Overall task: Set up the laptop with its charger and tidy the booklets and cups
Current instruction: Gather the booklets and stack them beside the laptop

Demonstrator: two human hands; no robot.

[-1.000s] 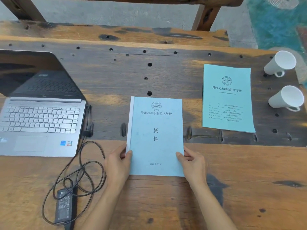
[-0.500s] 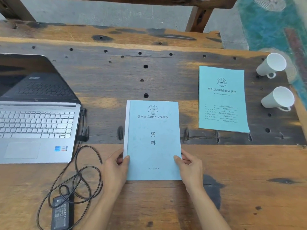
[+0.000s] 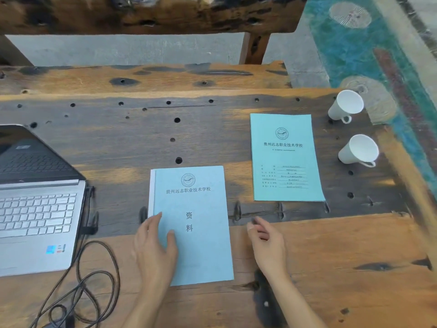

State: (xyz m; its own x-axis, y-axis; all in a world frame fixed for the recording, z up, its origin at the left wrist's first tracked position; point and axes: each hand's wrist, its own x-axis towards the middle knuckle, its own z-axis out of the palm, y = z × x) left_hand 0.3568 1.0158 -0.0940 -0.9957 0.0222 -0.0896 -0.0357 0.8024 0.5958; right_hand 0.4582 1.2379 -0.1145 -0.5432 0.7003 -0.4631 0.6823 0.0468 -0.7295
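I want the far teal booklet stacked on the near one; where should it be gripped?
Probably the teal booklet's near right corner, from the right with the right hand: it lies flat, so lift that free edge; its right side faces the cups.

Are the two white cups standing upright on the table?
No, both white cups lie tipped on their sides near the table's right edge, open mouths facing the camera and handles resting low against the wood.

open silver laptop (image 3: 35, 209) left, black charger cable (image 3: 94, 280) coiled, 2 teal booklets (image 3: 191, 223) (image 3: 286, 159) flat, 2 white cups (image 3: 345, 106) (image 3: 358, 150) tipped right
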